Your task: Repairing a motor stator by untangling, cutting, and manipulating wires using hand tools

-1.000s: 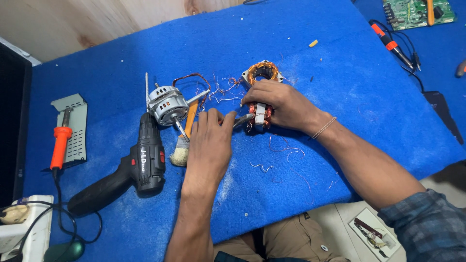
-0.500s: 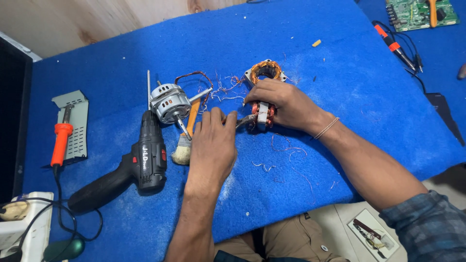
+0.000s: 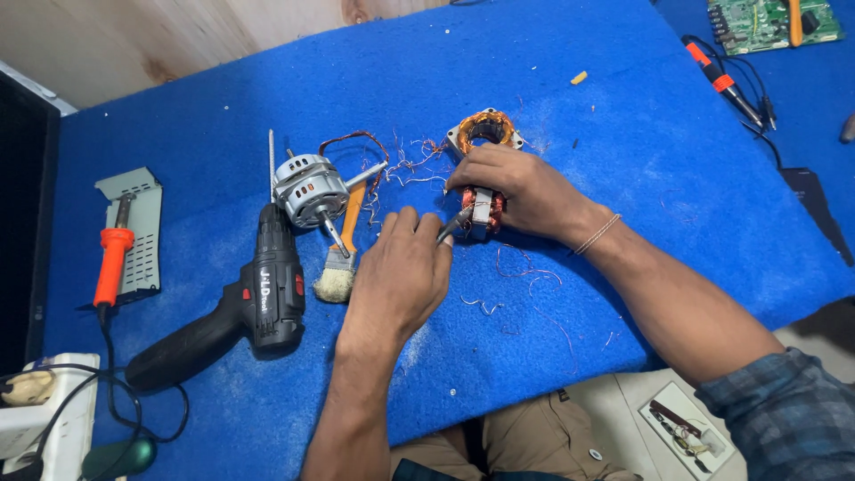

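Note:
My right hand (image 3: pixel 525 191) grips a small motor stator (image 3: pixel 484 209) wound with copper wire, holding it on the blue mat (image 3: pixel 641 151). My left hand (image 3: pixel 401 276) holds a slim metal tool (image 3: pixel 454 224) whose tip touches the stator. A second stator with copper coils (image 3: pixel 485 132) lies just behind my right hand. Loose copper wire strands (image 3: pixel 410 165) are scattered around both.
A silver motor with a shaft (image 3: pixel 310 189), a paint brush (image 3: pixel 338 263) and a black cordless drill (image 3: pixel 240 307) lie to the left. An orange-handled soldering iron (image 3: pixel 114 263) rests on a grey stand at the far left. A circuit board (image 3: pixel 770 20) and test probes (image 3: pixel 721 80) sit at the back right.
Both hands stay at the stator; the view has shifted slightly, and the left hand's tool tip has edged in against the stator.

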